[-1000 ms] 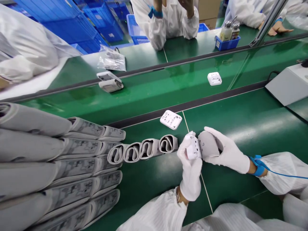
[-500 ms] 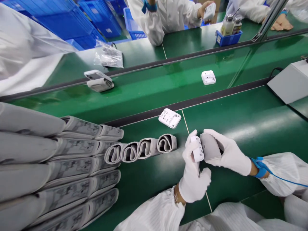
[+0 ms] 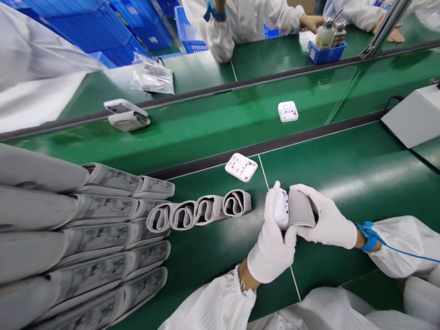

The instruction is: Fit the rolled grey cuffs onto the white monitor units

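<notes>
My left hand (image 3: 271,247), in a white glove, is closed around a white plastic device housing (image 3: 281,208) with small slots in its side. My right hand (image 3: 325,217), also gloved, grips a rolled grey fabric cuff (image 3: 300,208) that sits against the right side of the housing. My left thumb reaches the cuff's lower edge. Whether housing and cuff are joined, I cannot tell. Left of my hands, several rolled grey cuffs (image 3: 237,203) stand in a row. A flat white housing (image 3: 241,167) lies beyond them, near the bench edge.
Several long grey printed cuffs (image 3: 103,208) are stacked at the left. The green belt (image 3: 206,123) carries another white housing (image 3: 288,111) and a device with a rolled cuff (image 3: 129,120). A grey box (image 3: 414,117) stands right. Across, a co-worker's hand (image 3: 312,23) is near bottles in a blue tray (image 3: 326,54).
My left thumb has closed in onto the cuff, and housing and cuff sit closer together. Items on the belt have shifted left. The co-worker opposite has lowered a white device to the bench.
</notes>
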`<state>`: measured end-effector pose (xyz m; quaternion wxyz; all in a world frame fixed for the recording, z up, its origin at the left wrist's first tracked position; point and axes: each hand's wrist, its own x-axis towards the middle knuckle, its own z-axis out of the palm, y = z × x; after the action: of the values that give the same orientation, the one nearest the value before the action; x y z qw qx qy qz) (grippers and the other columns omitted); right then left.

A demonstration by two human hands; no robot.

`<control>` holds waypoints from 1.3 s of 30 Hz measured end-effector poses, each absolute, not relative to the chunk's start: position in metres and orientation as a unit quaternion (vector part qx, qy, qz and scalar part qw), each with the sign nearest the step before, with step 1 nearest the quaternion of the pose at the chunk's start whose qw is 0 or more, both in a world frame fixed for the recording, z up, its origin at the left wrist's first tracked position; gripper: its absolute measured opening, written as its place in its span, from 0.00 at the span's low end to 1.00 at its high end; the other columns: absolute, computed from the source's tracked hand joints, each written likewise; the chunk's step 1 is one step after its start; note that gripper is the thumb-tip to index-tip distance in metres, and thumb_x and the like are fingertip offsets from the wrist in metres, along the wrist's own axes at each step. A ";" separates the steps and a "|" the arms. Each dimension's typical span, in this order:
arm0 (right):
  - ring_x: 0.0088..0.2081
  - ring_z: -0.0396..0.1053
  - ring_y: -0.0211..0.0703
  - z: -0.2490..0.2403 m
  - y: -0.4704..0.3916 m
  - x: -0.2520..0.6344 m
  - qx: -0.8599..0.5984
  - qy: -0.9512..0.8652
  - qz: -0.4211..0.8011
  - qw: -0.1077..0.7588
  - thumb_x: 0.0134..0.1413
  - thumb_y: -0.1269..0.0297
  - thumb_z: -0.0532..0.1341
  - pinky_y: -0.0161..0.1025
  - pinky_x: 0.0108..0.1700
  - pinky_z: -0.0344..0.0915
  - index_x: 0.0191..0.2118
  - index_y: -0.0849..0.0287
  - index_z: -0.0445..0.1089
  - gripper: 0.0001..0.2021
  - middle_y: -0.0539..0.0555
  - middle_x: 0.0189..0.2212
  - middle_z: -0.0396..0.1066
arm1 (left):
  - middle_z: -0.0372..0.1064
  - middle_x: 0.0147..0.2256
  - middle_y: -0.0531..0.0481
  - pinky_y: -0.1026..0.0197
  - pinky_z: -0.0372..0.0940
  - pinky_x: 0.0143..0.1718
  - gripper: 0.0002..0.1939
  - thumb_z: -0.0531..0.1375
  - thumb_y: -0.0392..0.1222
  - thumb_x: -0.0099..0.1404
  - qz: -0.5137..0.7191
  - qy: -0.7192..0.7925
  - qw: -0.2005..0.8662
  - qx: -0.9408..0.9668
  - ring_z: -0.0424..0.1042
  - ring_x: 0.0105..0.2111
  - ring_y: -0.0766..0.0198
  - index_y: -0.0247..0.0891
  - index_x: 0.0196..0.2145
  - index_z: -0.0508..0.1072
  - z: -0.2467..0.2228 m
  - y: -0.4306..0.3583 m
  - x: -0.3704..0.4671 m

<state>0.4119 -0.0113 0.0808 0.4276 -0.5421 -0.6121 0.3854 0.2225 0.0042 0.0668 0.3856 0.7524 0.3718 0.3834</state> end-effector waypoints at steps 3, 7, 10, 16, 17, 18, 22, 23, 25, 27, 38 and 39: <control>0.52 0.77 0.59 0.086 -0.009 0.413 -0.525 -0.604 0.430 0.417 0.44 0.65 0.74 0.49 0.52 0.77 0.63 0.51 0.66 0.38 0.58 0.55 0.75 | 0.49 0.75 0.36 0.47 0.70 0.64 0.52 0.61 0.31 0.65 0.360 0.400 0.408 0.737 0.63 0.69 0.45 0.48 0.77 0.36 0.068 0.002 0.218; 0.45 0.77 0.54 0.084 -0.008 0.418 -0.488 -0.550 0.526 0.429 0.55 0.54 0.72 0.46 0.46 0.77 0.64 0.52 0.69 0.32 0.57 0.53 0.76 | 0.53 0.73 0.38 0.43 0.63 0.69 0.48 0.63 0.32 0.65 0.384 0.390 0.510 0.663 0.60 0.71 0.46 0.51 0.74 0.44 0.065 0.005 0.215; 0.34 0.73 0.46 0.080 -0.005 0.425 -0.478 -0.520 0.561 0.432 0.72 0.46 0.57 0.44 0.37 0.75 0.60 0.54 0.77 0.23 0.56 0.42 0.79 | 0.63 0.69 0.39 0.48 0.68 0.65 0.40 0.66 0.35 0.66 0.430 0.363 0.598 0.571 0.68 0.67 0.50 0.50 0.70 0.55 0.064 0.010 0.215; 0.38 0.73 0.43 0.077 0.005 0.426 -0.501 -0.559 0.481 0.453 0.71 0.48 0.62 0.37 0.40 0.73 0.41 0.57 0.81 0.18 0.55 0.37 0.74 | 0.77 0.56 0.40 0.50 0.72 0.58 0.25 0.71 0.50 0.65 0.424 0.386 0.711 0.408 0.78 0.56 0.49 0.41 0.57 0.74 0.076 0.015 0.220; 0.39 0.73 0.43 0.076 0.005 0.425 -0.505 -0.563 0.467 0.458 0.69 0.48 0.64 0.36 0.41 0.73 0.39 0.57 0.80 0.16 0.55 0.38 0.73 | 0.79 0.53 0.41 0.51 0.73 0.56 0.24 0.71 0.53 0.65 0.417 0.397 0.718 0.392 0.79 0.53 0.50 0.41 0.54 0.76 0.079 0.016 0.221; 0.38 0.74 0.42 0.074 0.005 0.425 -0.506 -0.567 0.454 0.466 0.67 0.49 0.66 0.35 0.41 0.73 0.39 0.56 0.79 0.15 0.54 0.39 0.73 | 0.80 0.51 0.43 0.52 0.73 0.55 0.23 0.71 0.54 0.64 0.410 0.405 0.720 0.386 0.79 0.52 0.51 0.41 0.52 0.77 0.081 0.017 0.222; 0.47 0.78 0.46 0.071 0.001 0.426 -0.490 -0.598 0.442 0.456 0.70 0.49 0.63 0.37 0.49 0.77 0.52 0.54 0.78 0.16 0.58 0.52 0.75 | 0.80 0.50 0.45 0.53 0.72 0.54 0.19 0.70 0.53 0.65 0.397 0.383 0.723 0.416 0.78 0.50 0.53 0.41 0.48 0.79 0.087 0.019 0.223; 0.51 0.78 0.48 0.071 0.000 0.428 -0.486 -0.615 0.438 0.441 0.72 0.50 0.61 0.38 0.53 0.76 0.55 0.54 0.77 0.17 0.59 0.54 0.76 | 0.80 0.50 0.45 0.53 0.71 0.54 0.17 0.69 0.52 0.66 0.394 0.375 0.728 0.417 0.78 0.50 0.54 0.41 0.48 0.80 0.088 0.020 0.223; 0.57 0.76 0.48 0.073 -0.002 0.431 -0.482 -0.656 0.415 0.406 0.76 0.55 0.57 0.39 0.60 0.74 0.60 0.52 0.76 0.17 0.58 0.57 0.77 | 0.81 0.49 0.46 0.54 0.71 0.54 0.15 0.67 0.52 0.68 0.396 0.363 0.744 0.398 0.78 0.50 0.55 0.40 0.47 0.80 0.089 0.021 0.223; 0.59 0.76 0.47 0.074 -0.003 0.435 -0.469 -0.697 0.378 0.389 0.77 0.58 0.55 0.37 0.62 0.72 0.65 0.49 0.73 0.18 0.56 0.59 0.76 | 0.81 0.48 0.46 0.53 0.69 0.56 0.15 0.67 0.51 0.68 0.402 0.358 0.755 0.375 0.78 0.49 0.55 0.40 0.47 0.80 0.089 0.022 0.225; 0.51 0.81 0.44 0.076 0.003 0.439 -0.415 -0.745 0.335 0.401 0.75 0.58 0.60 0.29 0.53 0.76 0.63 0.40 0.75 0.17 0.50 0.55 0.79 | 0.79 0.54 0.42 0.50 0.66 0.61 0.24 0.73 0.49 0.62 0.345 0.310 0.815 0.349 0.76 0.57 0.50 0.37 0.54 0.79 0.083 0.034 0.216; 0.51 0.81 0.44 0.080 0.003 0.437 -0.416 -0.748 0.338 0.392 0.75 0.58 0.59 0.30 0.53 0.77 0.64 0.41 0.74 0.17 0.51 0.56 0.79 | 0.80 0.53 0.42 0.51 0.67 0.61 0.24 0.73 0.49 0.62 0.345 0.313 0.812 0.352 0.76 0.56 0.50 0.38 0.53 0.79 0.083 0.034 0.215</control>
<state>0.4374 0.0033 0.0796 0.3919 -0.4157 -0.7480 0.3378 0.2152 0.0343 0.0826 0.8121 0.3518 0.3129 0.3446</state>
